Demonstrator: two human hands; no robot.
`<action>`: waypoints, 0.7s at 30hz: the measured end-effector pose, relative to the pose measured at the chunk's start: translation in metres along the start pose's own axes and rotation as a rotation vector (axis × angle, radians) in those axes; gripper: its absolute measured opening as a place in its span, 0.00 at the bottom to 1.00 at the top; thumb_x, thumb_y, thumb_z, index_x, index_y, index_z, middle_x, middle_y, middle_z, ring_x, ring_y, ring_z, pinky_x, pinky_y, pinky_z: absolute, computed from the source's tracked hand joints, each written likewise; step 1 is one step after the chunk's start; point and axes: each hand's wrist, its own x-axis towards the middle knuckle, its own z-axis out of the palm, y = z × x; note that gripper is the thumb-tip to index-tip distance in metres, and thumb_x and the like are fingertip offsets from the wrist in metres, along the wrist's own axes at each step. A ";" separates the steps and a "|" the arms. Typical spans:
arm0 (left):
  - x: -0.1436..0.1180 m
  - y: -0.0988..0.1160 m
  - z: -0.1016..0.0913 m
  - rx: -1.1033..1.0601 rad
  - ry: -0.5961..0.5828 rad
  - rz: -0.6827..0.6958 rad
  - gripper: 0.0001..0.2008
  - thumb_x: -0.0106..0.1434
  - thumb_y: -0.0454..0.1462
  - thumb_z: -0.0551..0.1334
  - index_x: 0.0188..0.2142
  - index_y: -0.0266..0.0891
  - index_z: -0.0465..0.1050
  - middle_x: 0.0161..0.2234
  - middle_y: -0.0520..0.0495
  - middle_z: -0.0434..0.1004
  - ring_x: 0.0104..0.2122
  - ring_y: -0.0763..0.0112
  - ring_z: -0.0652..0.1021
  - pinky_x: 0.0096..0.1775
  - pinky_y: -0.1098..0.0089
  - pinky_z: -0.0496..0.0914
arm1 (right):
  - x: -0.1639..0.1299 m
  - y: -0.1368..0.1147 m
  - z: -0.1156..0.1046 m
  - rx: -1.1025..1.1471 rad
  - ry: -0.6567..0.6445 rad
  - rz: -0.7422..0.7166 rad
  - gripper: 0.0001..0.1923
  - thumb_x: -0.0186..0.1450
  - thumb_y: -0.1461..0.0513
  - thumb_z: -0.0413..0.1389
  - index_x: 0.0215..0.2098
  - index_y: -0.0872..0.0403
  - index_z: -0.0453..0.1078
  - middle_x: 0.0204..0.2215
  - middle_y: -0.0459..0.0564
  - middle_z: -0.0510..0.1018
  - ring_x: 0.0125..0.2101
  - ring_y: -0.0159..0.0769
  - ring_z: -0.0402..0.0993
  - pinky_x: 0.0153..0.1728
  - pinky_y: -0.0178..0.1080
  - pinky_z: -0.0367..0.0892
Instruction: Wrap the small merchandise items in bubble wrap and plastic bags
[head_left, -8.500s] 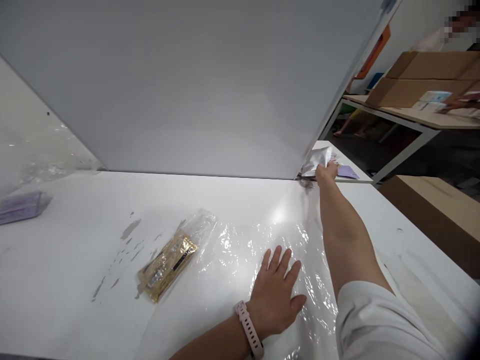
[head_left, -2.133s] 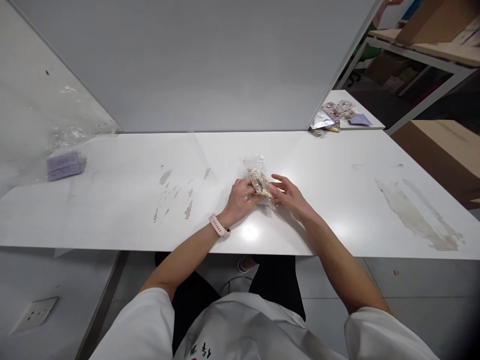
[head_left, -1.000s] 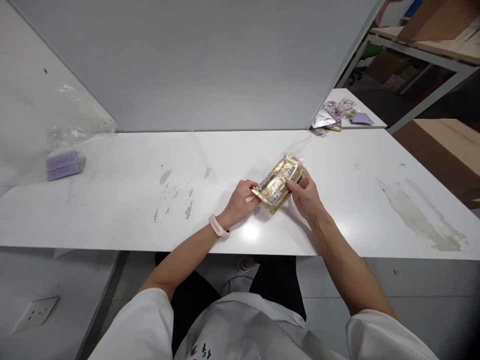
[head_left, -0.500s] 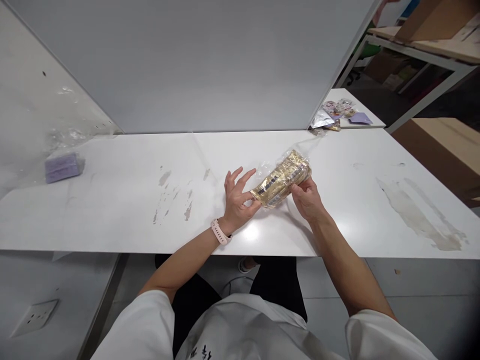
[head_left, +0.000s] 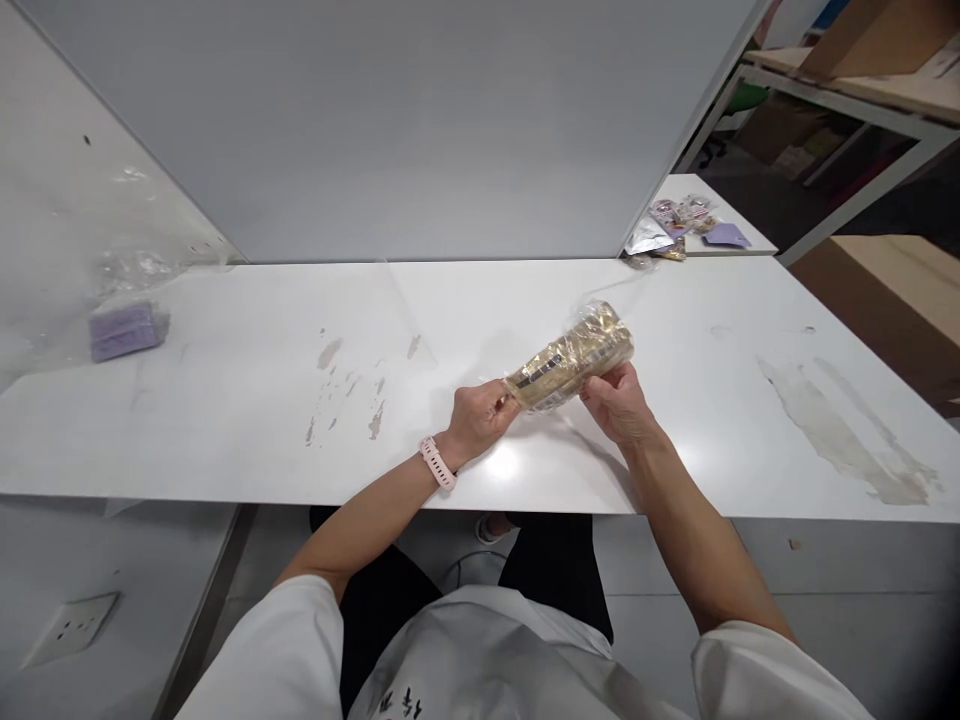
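white surface (head_left: 225, 400) | gold packet (head_left: 570, 358) now rolled tighter above it | left hand (head_left: 480, 420), earlier spread, pinches near end | right hand (head_left: 619, 400) grips underside

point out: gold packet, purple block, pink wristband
gold packet (head_left: 571, 358), head view, middle of its wrapped body.
purple block (head_left: 124, 329), head view, top face.
pink wristband (head_left: 434, 463), head view, strap on the left wrist.

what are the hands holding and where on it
Both hold one gold foil packet in a clear wrapper, lifted off the white table. The left hand pinches its near-left end; the right hand grips it from beneath, near the far end.
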 end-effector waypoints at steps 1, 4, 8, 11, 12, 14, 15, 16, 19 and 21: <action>0.000 0.002 0.000 -0.036 -0.022 -0.064 0.14 0.64 0.40 0.59 0.21 0.41 0.65 0.16 0.55 0.63 0.17 0.75 0.64 0.28 0.69 0.66 | 0.000 0.001 0.001 -0.003 0.002 0.009 0.30 0.44 0.48 0.74 0.41 0.47 0.73 0.41 0.51 0.82 0.48 0.49 0.77 0.47 0.51 0.74; 0.002 0.014 -0.007 -0.300 -0.242 -0.266 0.14 0.67 0.45 0.58 0.28 0.40 0.69 0.18 0.55 0.66 0.16 0.77 0.65 0.22 0.72 0.60 | 0.005 0.004 -0.001 0.006 0.080 0.032 0.26 0.48 0.51 0.73 0.41 0.49 0.73 0.40 0.49 0.82 0.43 0.44 0.79 0.46 0.47 0.75; 0.010 0.031 -0.027 -0.722 -0.781 -0.486 0.15 0.62 0.48 0.66 0.35 0.38 0.71 0.21 0.53 0.72 0.19 0.73 0.74 0.21 0.74 0.63 | 0.017 0.003 -0.017 0.029 0.307 -0.019 0.21 0.51 0.52 0.70 0.38 0.50 0.72 0.36 0.46 0.81 0.38 0.41 0.79 0.42 0.43 0.77; 0.012 0.037 -0.036 -0.740 -1.115 -0.485 0.14 0.60 0.47 0.69 0.39 0.39 0.75 0.16 0.56 0.69 0.14 0.75 0.71 0.19 0.74 0.65 | 0.022 0.003 -0.026 0.002 0.375 -0.044 0.21 0.52 0.52 0.70 0.39 0.48 0.72 0.35 0.46 0.80 0.37 0.41 0.79 0.41 0.44 0.77; 0.012 0.037 -0.038 -0.706 -1.219 -0.459 0.13 0.61 0.47 0.69 0.37 0.40 0.77 0.15 0.55 0.69 0.13 0.75 0.70 0.19 0.73 0.66 | 0.022 0.003 -0.026 -0.014 0.372 -0.036 0.22 0.51 0.52 0.70 0.40 0.48 0.72 0.35 0.46 0.80 0.37 0.40 0.78 0.41 0.44 0.78; 0.011 0.037 -0.039 -0.625 -1.440 -0.407 0.15 0.62 0.49 0.68 0.29 0.40 0.79 0.15 0.51 0.72 0.14 0.72 0.72 0.20 0.71 0.70 | 0.019 0.006 -0.024 -0.071 0.302 0.025 0.23 0.51 0.52 0.70 0.42 0.48 0.72 0.36 0.46 0.80 0.36 0.40 0.78 0.40 0.44 0.78; 0.012 0.037 -0.040 -0.591 -1.531 -0.387 0.17 0.62 0.50 0.67 0.26 0.40 0.79 0.16 0.49 0.74 0.15 0.70 0.74 0.20 0.70 0.72 | 0.017 0.008 -0.022 -0.117 0.235 0.073 0.25 0.52 0.52 0.70 0.45 0.48 0.72 0.36 0.46 0.79 0.37 0.40 0.78 0.40 0.45 0.77; 0.012 0.036 -0.042 -0.568 -1.583 -0.380 0.18 0.61 0.51 0.67 0.24 0.40 0.79 0.17 0.48 0.76 0.16 0.69 0.75 0.20 0.70 0.72 | 0.015 0.010 -0.021 -0.179 0.161 0.118 0.28 0.52 0.51 0.70 0.49 0.47 0.72 0.38 0.47 0.79 0.37 0.40 0.77 0.40 0.45 0.77; 0.017 0.030 -0.054 -0.528 -1.452 -0.410 0.18 0.60 0.51 0.68 0.24 0.39 0.79 0.19 0.47 0.78 0.12 0.73 0.72 0.15 0.73 0.66 | 0.011 0.014 -0.023 -0.430 0.059 0.097 0.41 0.52 0.51 0.70 0.62 0.45 0.65 0.44 0.49 0.77 0.39 0.42 0.75 0.40 0.47 0.76; 0.021 0.025 -0.064 -0.509 -1.233 -0.420 0.18 0.60 0.50 0.68 0.24 0.38 0.78 0.20 0.47 0.78 0.11 0.78 0.69 0.14 0.76 0.62 | 0.011 0.014 -0.027 -0.604 0.165 -0.073 0.43 0.52 0.51 0.70 0.64 0.43 0.63 0.49 0.52 0.75 0.43 0.44 0.73 0.42 0.47 0.74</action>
